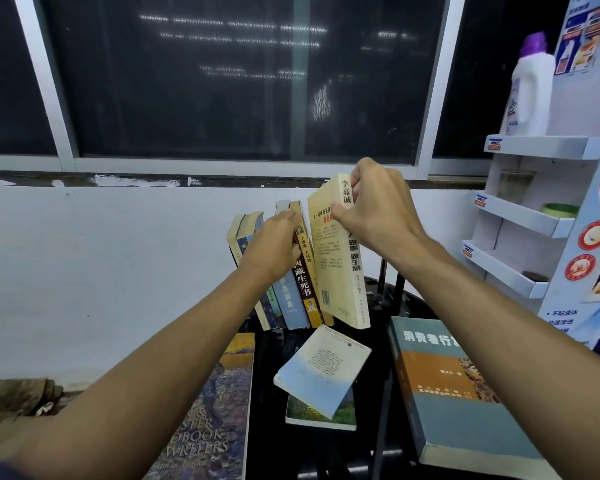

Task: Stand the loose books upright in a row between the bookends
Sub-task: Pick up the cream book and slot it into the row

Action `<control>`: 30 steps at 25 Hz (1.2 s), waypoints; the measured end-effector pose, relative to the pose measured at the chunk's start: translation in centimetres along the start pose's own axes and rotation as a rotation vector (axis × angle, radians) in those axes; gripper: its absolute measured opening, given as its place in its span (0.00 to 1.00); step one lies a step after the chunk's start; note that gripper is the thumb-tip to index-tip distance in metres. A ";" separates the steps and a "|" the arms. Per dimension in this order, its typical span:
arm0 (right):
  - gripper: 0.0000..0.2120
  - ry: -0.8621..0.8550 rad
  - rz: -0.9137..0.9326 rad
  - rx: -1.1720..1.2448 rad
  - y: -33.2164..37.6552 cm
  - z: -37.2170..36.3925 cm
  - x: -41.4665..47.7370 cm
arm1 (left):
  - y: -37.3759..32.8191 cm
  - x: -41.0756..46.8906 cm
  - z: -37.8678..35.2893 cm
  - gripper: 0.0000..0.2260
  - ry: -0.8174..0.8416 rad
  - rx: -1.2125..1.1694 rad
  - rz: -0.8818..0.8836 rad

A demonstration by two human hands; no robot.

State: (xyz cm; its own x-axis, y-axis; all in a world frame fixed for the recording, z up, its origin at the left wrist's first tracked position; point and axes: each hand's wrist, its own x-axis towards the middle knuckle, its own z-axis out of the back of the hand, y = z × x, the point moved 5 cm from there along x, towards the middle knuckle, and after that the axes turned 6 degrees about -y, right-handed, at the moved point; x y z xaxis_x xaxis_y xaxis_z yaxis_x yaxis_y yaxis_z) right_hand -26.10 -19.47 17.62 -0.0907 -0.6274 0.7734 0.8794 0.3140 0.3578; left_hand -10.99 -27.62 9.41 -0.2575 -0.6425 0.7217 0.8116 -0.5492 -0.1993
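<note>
The right hand (378, 209) pinched the top of the cream book (340, 268), whose spine read 李嘉诚. Its long axis stood nearly vertical, top tipped left, at the right end of the row of books (300, 292). The left hand (271, 244) clasped that left-leaning row, where one spine read 西藏生死书.
</note>
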 end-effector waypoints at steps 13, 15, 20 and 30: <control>0.13 -0.187 0.140 0.101 0.1 -4.6 -1.2 | 0.2 -0.1 -0.2 0.19 -0.022 -0.043 0.017; 0.12 -0.213 0.156 0.140 -1.0 -5.8 -2.2 | 0.1 -0.1 -0.2 0.17 -0.028 -0.046 0.015; 0.14 -0.298 0.176 0.153 -3.6 -8.3 -4.5 | 0.2 -0.1 -0.2 0.12 -0.050 -0.053 -0.003; 0.18 -0.201 0.093 0.160 -6.3 -11.4 -5.1 | -0.2 -0.3 0.2 0.18 -0.061 -0.057 0.013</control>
State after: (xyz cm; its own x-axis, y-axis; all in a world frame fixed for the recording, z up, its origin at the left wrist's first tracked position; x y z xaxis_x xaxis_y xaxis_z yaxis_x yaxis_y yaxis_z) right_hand -25.80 -26.41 5.50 -0.1178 -0.4412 0.8896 0.8048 0.4825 0.3458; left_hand -10.97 -27.18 9.37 -0.2135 -0.6171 0.7574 0.7829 -0.5718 -0.2452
